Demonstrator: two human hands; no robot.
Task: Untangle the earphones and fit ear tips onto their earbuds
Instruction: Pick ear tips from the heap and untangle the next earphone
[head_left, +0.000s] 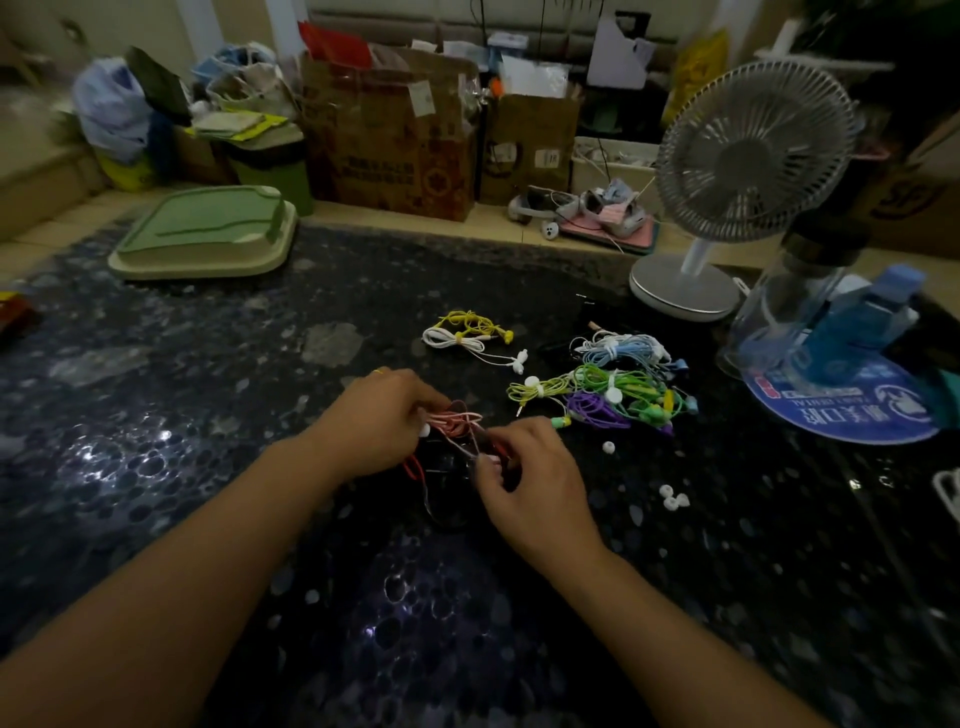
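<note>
Pink earphones (457, 422) sat bunched in a tangle between both hands, low over the dark speckled table (208, 415). The left hand (382, 415) had its fingers curled round the bundle, and the right hand (530, 467) pinched a strand of the cord near one end. Loose white ear tips (674, 498) lay on the table to the right, apart from the hands. Farther back lay a yellow and white pair (470, 335) and a heap of green, purple and blue earphones (613, 387), with a desk fan (748, 156) behind.
</note>
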